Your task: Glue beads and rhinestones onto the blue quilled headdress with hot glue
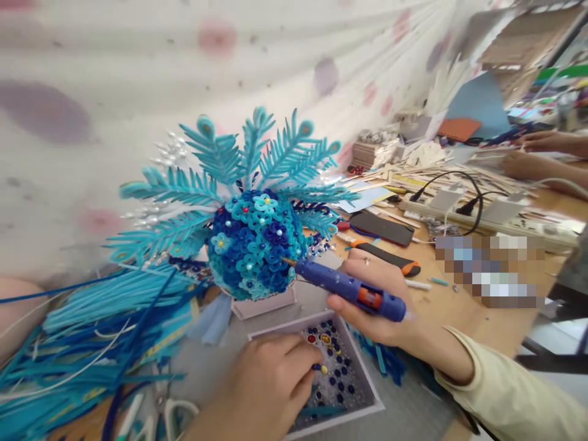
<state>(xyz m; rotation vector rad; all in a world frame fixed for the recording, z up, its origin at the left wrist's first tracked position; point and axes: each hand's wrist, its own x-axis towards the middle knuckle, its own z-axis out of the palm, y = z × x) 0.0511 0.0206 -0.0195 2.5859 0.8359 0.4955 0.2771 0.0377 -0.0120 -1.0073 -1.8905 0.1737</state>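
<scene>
My right hand [374, 294] is wrapped round a blue hot glue gun [340, 288] with an orange patch on its side. The nozzle points left and meets the right side of a ball of blue and turquoise pipe-cleaner flowers [257, 245], dotted with small beads. Turquoise feather-like sprays [285, 147] fan out above and around the ball. Reaching into a shallow white box [374, 407], my left hand [275, 383] has its fingers closed together. A dark blue bead [316, 367] shows by the fingertips; whether it is pinched I cannot tell. Loose beads [337, 373] lie in the box.
Bundles of blue pipe cleaners [114, 306] and white-handled scissors [160, 404] lie at left. Orange-black pliers [386, 256], a dark phone-shaped slab [383, 228] and a power strip [496, 223] are at right. Another person's hands [533, 156] work farther back.
</scene>
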